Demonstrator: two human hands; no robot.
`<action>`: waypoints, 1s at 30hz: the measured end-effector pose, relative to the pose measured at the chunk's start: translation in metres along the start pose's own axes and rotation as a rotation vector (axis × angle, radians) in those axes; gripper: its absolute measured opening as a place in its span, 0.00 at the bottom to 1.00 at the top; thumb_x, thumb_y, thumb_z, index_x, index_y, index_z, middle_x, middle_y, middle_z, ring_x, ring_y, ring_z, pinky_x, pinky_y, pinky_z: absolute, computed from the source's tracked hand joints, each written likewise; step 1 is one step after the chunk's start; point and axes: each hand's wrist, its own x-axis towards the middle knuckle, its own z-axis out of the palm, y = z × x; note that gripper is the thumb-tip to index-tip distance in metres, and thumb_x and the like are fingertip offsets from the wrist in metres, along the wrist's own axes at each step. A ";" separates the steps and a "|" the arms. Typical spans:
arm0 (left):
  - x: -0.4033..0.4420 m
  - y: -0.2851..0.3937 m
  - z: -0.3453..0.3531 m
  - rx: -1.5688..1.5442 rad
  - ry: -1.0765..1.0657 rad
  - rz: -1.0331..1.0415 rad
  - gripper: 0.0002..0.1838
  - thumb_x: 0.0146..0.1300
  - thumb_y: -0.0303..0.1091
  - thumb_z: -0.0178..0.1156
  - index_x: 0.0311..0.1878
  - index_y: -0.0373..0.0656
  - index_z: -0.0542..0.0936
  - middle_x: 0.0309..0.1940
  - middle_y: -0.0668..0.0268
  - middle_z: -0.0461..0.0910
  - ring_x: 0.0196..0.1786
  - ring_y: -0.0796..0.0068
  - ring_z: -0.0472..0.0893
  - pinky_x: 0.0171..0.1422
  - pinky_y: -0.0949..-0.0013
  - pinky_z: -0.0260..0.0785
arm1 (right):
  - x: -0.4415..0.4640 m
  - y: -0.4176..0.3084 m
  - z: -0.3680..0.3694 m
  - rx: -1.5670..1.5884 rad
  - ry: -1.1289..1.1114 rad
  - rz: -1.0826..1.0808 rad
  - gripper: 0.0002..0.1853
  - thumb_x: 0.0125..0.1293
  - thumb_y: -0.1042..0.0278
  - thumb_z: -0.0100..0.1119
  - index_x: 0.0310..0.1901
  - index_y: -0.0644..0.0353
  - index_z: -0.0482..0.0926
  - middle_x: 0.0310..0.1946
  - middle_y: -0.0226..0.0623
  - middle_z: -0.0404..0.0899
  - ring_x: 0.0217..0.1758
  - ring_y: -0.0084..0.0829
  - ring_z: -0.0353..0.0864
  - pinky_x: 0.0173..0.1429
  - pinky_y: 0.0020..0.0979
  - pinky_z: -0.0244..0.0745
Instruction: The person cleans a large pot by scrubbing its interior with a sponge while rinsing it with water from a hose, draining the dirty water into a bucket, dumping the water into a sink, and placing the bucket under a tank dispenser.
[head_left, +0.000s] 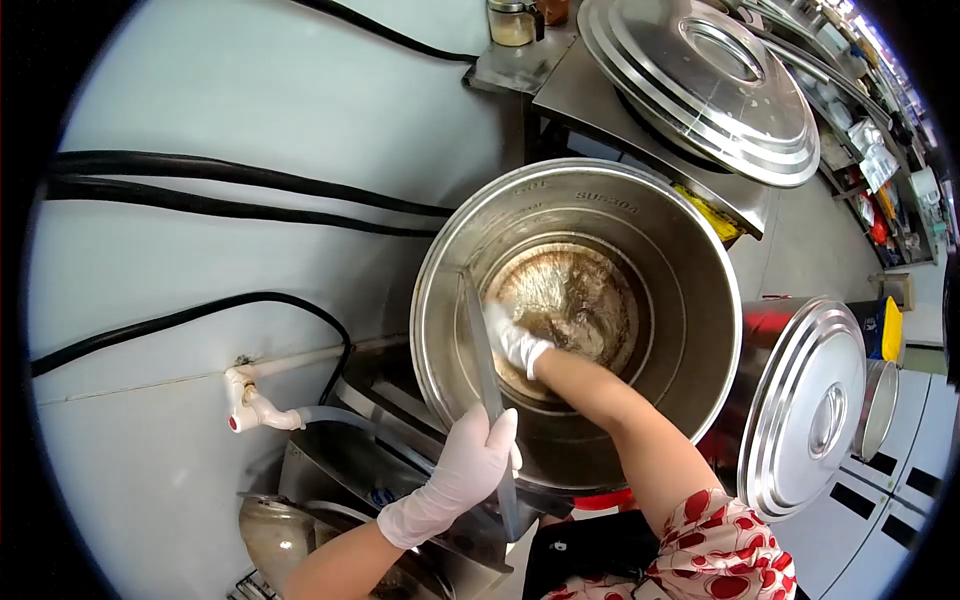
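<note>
A large stainless steel pot [690, 330] stands tilted toward me, with shallow liquid and brownish marks on its bottom [585, 280]. My right hand [515, 340], in a white glove, reaches deep inside near the bottom. Its fingers are smeared by motion, so what they hold, if anything, cannot be made out. At the near left rim, my gloved left hand [475, 450] is closed around a long grey strip [480, 330]. One end of the strip runs into the pot along its left side; the other end sticks out below my hand. Whether it is a hose or a flat bar is unclear.
A white tap [250, 400] with a pale hose [350, 420] is on the left wall, below black cables [250, 185]. A lidded pot [810, 420] stands at right. Another large lid [710, 70] rests on the steel table behind. A metal bowl [270, 535] sits lower left.
</note>
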 end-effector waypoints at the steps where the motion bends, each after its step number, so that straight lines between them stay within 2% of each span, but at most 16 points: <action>1: 0.002 -0.001 0.001 0.013 -0.008 -0.007 0.15 0.70 0.39 0.48 0.33 0.35 0.67 0.14 0.63 0.74 0.19 0.73 0.75 0.25 0.70 0.67 | -0.001 0.001 -0.005 0.014 -0.028 -0.050 0.08 0.61 0.68 0.53 0.39 0.55 0.80 0.33 0.36 0.79 0.36 0.32 0.76 0.37 0.33 0.72; 4: 0.006 -0.005 0.005 0.003 -0.037 -0.038 0.15 0.70 0.39 0.48 0.33 0.36 0.67 0.16 0.63 0.75 0.19 0.73 0.75 0.26 0.70 0.67 | 0.006 -0.006 0.000 0.065 -0.114 -0.210 0.09 0.59 0.64 0.58 0.39 0.54 0.83 0.39 0.38 0.82 0.41 0.34 0.81 0.43 0.35 0.76; 6: 0.008 -0.008 0.005 0.095 -0.083 -0.065 0.12 0.71 0.38 0.46 0.37 0.38 0.67 0.18 0.65 0.75 0.20 0.75 0.75 0.27 0.71 0.67 | -0.005 0.029 -0.030 0.109 -0.146 0.003 0.10 0.58 0.58 0.60 0.39 0.51 0.84 0.41 0.35 0.83 0.43 0.31 0.82 0.44 0.34 0.76; 7: 0.008 -0.007 0.003 0.143 -0.111 -0.100 0.09 0.72 0.36 0.43 0.40 0.40 0.66 0.19 0.66 0.75 0.22 0.76 0.75 0.30 0.72 0.68 | -0.015 0.083 -0.049 0.133 -0.150 0.274 0.11 0.59 0.54 0.61 0.38 0.49 0.84 0.41 0.31 0.83 0.42 0.27 0.81 0.43 0.32 0.76; 9: 0.005 -0.010 -0.001 0.079 -0.114 -0.108 0.09 0.72 0.36 0.43 0.40 0.39 0.66 0.19 0.66 0.75 0.22 0.76 0.75 0.30 0.72 0.68 | -0.028 0.145 -0.043 0.313 -0.470 0.358 0.13 0.61 0.49 0.59 0.39 0.47 0.85 0.38 0.28 0.83 0.41 0.23 0.80 0.43 0.29 0.75; 13: 0.007 -0.019 -0.009 0.071 -0.110 -0.038 0.09 0.72 0.36 0.43 0.41 0.39 0.66 0.18 0.66 0.74 0.21 0.76 0.74 0.30 0.71 0.68 | -0.007 0.088 0.019 -0.003 0.022 0.276 0.08 0.56 0.55 0.59 0.27 0.46 0.82 0.20 0.28 0.74 0.26 0.24 0.75 0.28 0.27 0.69; 15: 0.008 -0.014 -0.006 0.098 -0.083 -0.076 0.09 0.72 0.35 0.43 0.42 0.38 0.66 0.17 0.65 0.74 0.21 0.75 0.74 0.29 0.72 0.68 | -0.001 0.028 0.039 0.696 0.325 0.349 0.08 0.57 0.64 0.58 0.36 0.55 0.81 0.31 0.36 0.78 0.36 0.32 0.78 0.39 0.32 0.72; 17: 0.009 -0.016 -0.003 0.116 -0.068 -0.059 0.10 0.72 0.35 0.43 0.43 0.38 0.66 0.17 0.65 0.74 0.21 0.75 0.74 0.29 0.72 0.68 | -0.038 -0.015 -0.033 1.627 -0.009 0.317 0.18 0.62 0.72 0.53 0.55 0.57 0.76 0.51 0.42 0.77 0.53 0.38 0.77 0.54 0.36 0.72; 19: 0.008 -0.021 0.000 0.144 -0.034 -0.065 0.10 0.72 0.35 0.43 0.43 0.38 0.66 0.18 0.65 0.75 0.21 0.76 0.74 0.29 0.72 0.68 | -0.038 -0.005 -0.052 2.145 -0.114 0.474 0.19 0.63 0.76 0.51 0.57 0.64 0.71 0.53 0.48 0.75 0.48 0.40 0.79 0.47 0.37 0.77; 21: 0.000 -0.022 0.005 0.107 -0.022 -0.090 0.10 0.72 0.35 0.44 0.43 0.37 0.66 0.18 0.65 0.75 0.21 0.76 0.74 0.29 0.72 0.68 | -0.030 0.025 -0.077 2.374 -0.040 0.558 0.21 0.64 0.80 0.48 0.59 0.72 0.66 0.55 0.53 0.73 0.43 0.43 0.82 0.40 0.38 0.82; 23: -0.017 -0.012 0.009 0.013 -0.023 -0.125 0.10 0.72 0.35 0.44 0.43 0.37 0.66 0.19 0.65 0.76 0.21 0.76 0.75 0.29 0.73 0.68 | -0.046 0.040 -0.108 2.270 0.062 0.401 0.23 0.67 0.73 0.48 0.62 0.71 0.63 0.53 0.53 0.74 0.53 0.37 0.79 0.45 0.29 0.79; 25: -0.034 -0.003 0.013 -0.098 -0.030 -0.207 0.08 0.70 0.34 0.46 0.42 0.38 0.67 0.20 0.65 0.77 0.23 0.78 0.75 0.31 0.74 0.67 | -0.093 0.023 -0.144 2.099 -0.046 0.356 0.23 0.62 0.81 0.50 0.60 0.72 0.65 0.49 0.55 0.76 0.37 0.38 0.83 0.37 0.29 0.82; 27: -0.051 0.012 0.015 -0.074 -0.040 -0.279 0.08 0.70 0.33 0.47 0.41 0.38 0.67 0.20 0.65 0.77 0.24 0.79 0.75 0.31 0.75 0.67 | -0.138 -0.007 -0.143 1.467 -0.252 0.031 0.25 0.56 0.79 0.55 0.58 0.70 0.69 0.41 0.54 0.79 0.32 0.34 0.83 0.35 0.31 0.81; 28: -0.058 0.008 0.017 -0.105 -0.037 -0.255 0.07 0.69 0.32 0.48 0.41 0.37 0.68 0.21 0.65 0.77 0.25 0.79 0.74 0.32 0.75 0.67 | -0.164 -0.016 -0.130 1.646 -0.471 -0.035 0.24 0.53 0.81 0.53 0.56 0.71 0.72 0.37 0.54 0.81 0.28 0.34 0.83 0.31 0.30 0.80; 29: -0.063 0.012 0.018 -0.058 -0.043 -0.248 0.07 0.69 0.32 0.48 0.41 0.37 0.68 0.21 0.65 0.77 0.25 0.79 0.74 0.32 0.75 0.67 | -0.183 -0.015 -0.133 1.523 -0.591 -0.065 0.21 0.53 0.81 0.53 0.52 0.71 0.75 0.32 0.52 0.81 0.25 0.34 0.82 0.28 0.30 0.80; 30: -0.068 0.018 0.018 -0.008 -0.048 -0.236 0.07 0.69 0.32 0.48 0.40 0.37 0.68 0.21 0.65 0.78 0.26 0.79 0.75 0.33 0.75 0.67 | -0.191 -0.007 -0.137 1.478 -0.746 -0.158 0.20 0.53 0.81 0.53 0.51 0.71 0.76 0.37 0.52 0.81 0.28 0.32 0.83 0.26 0.29 0.79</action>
